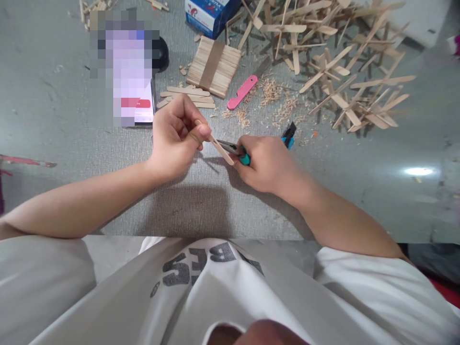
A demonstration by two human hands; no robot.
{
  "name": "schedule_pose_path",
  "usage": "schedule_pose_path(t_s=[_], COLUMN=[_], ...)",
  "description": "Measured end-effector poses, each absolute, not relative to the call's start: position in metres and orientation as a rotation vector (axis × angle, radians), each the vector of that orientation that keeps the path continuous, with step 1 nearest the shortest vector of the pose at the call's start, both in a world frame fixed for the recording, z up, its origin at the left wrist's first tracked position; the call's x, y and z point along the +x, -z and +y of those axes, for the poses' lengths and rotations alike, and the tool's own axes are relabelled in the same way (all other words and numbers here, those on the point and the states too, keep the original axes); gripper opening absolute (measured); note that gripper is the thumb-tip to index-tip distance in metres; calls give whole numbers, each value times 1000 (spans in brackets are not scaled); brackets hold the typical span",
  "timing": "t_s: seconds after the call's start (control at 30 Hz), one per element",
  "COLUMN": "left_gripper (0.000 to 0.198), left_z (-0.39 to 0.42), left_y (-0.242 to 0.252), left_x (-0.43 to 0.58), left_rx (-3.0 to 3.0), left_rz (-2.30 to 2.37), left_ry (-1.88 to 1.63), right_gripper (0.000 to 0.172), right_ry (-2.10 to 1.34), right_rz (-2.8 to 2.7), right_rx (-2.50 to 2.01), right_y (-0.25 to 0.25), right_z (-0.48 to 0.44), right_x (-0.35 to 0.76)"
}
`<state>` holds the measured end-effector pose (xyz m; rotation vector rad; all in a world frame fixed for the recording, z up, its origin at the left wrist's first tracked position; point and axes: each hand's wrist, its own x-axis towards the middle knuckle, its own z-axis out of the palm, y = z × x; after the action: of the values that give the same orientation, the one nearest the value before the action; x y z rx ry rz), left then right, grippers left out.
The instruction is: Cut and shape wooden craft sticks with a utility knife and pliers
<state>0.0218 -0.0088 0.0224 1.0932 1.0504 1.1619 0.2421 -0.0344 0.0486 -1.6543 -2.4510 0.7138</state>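
Observation:
My left hand [179, 134] is closed, pinching a wooden craft stick [223, 152] between thumb and fingers; the stick slants down to the right. Wrapped in my right hand [269, 160] is a box cutter [245, 157] with a teal and black body. Its metal front end lies against or just behind the stick, close to my left fingertips; the exact contact I cannot make out. Beyond my left hand lie several loose craft sticks [194, 98] and a banded bundle of sticks [226, 64]. A pink-handled folding saw or knife [242, 92] rests near wood shavings [271, 92].
Crossed-stick assemblies [345, 91] pile up at the back right. A blue and white box [208, 17] stands at the back. A phone [132, 76], partly blurred out, lies at the left beside a black round object [160, 54]. Far left is a reddish stick-like tool [28, 161].

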Motion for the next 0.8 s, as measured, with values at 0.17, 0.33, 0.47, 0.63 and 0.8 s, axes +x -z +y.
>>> schedule_pose_path(t_s=[0.17,0.33,0.47,0.63,0.8], left_gripper=[38,29,39,45,36], left_z=[1,2,-3,-5,-4], left_y=[-33,-30,-24,-27,-32], left_x=[26,25,25,28,29], left_rx=[937,746,757,883,858], left_rz=[915,682,577,790,969], left_ry=[-983,-749,-711,-918,-1025], right_gripper=[19,21,21,29,18], right_ry=[-724,-699,-673,-657,-624], right_rz=[-2431,-2364,-2247,-1996,-1857], right_rx=[-1650,-1597,-1541,-1580,-1445], right_y=[-47,-39,-36,-29,-11], right_z=[-32,-29,-24,-23,-26], right_x=[243,247,252,253,251])
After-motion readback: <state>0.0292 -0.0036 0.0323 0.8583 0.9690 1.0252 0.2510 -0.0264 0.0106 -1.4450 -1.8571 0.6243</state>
